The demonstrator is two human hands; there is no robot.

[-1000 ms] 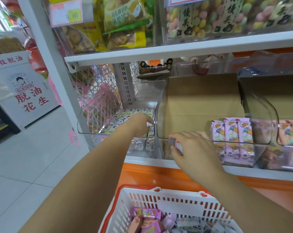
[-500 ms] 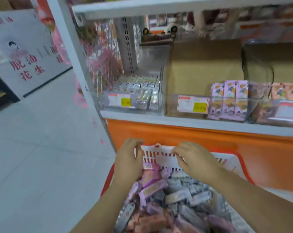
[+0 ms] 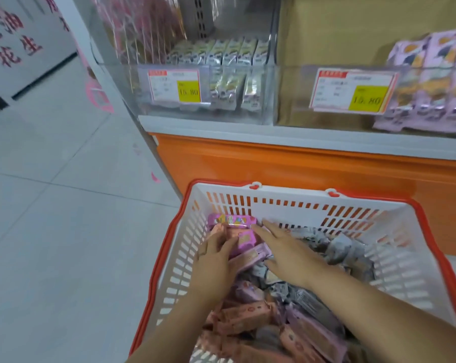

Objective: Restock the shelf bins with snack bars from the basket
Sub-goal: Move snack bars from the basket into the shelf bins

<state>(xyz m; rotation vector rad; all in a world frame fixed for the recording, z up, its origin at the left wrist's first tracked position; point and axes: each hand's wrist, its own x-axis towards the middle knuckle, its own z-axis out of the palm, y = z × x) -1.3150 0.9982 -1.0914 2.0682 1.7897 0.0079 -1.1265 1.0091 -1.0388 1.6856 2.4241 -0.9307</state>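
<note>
Two hands in basket [image 3: 274,205], lower ctr: left hand [image 3: 216,260] grip clamped on pink bar [image 3: 244,238]; right hand [image 3: 287,250] flat, fingers apart. Prob. pick-up step; next needs lift to upper-right bin [image 3: 289,74].

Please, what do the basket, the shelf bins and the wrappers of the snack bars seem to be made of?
The basket looks like moulded plastic: white slotted walls, red rim, dull sheen. The shelf bins seem clear rigid plastic, perhaps acrylic; goods show through, with reflections. The snack bars have thin, creased film wrappers, probably plastic.
</note>
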